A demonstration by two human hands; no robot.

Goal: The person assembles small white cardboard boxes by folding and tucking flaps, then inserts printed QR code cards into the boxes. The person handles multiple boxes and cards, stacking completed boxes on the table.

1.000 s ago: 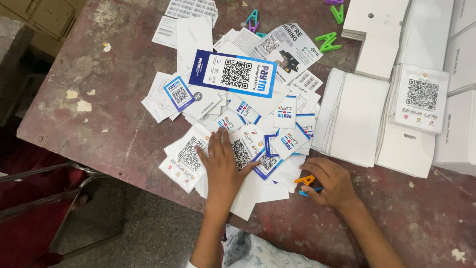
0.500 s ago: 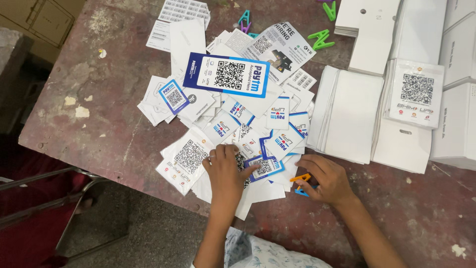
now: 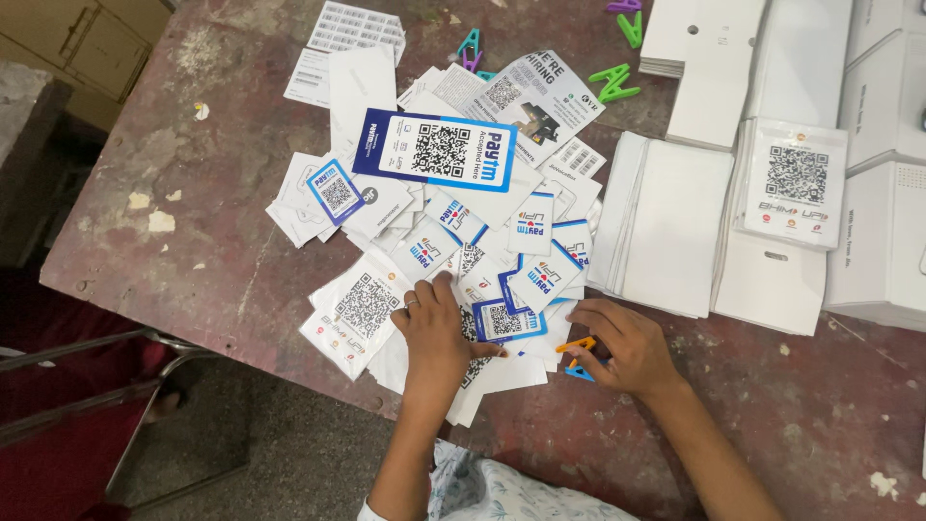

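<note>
While my left hand (image 3: pixel 436 328) lies flat on the heap of printed cards (image 3: pixel 453 260), fingers spread and pressing the loose paper down, my right hand (image 3: pixel 627 345) sits just beside the heap's near edge with its fingers pinched shut on an orange clip (image 3: pixel 577 344); a blue clip (image 3: pixel 579 372) lies on the surface right beneath it. To do this well, I judge I should keep the left palm's weight even so the glossy cards don't slide over one another, gather a thin squared bunch, and hold the clip by its tail ends so its mouth can bite the card edges cleanly.

The cards are thin, slick and rectangular, white with blue borders and square black code patterns; they overlap at all angles. A larger blue-and-white card (image 3: pixel 436 150) rests on the far side of the heap. To the right stand neat stacks of plain white sheets (image 3: pixel 666 222), stiffer looking. Green clips (image 3: pixel 613 84) lie farther off. The surface (image 3: pixel 193 222) is rough, stained reddish-brown and chipped.
</note>
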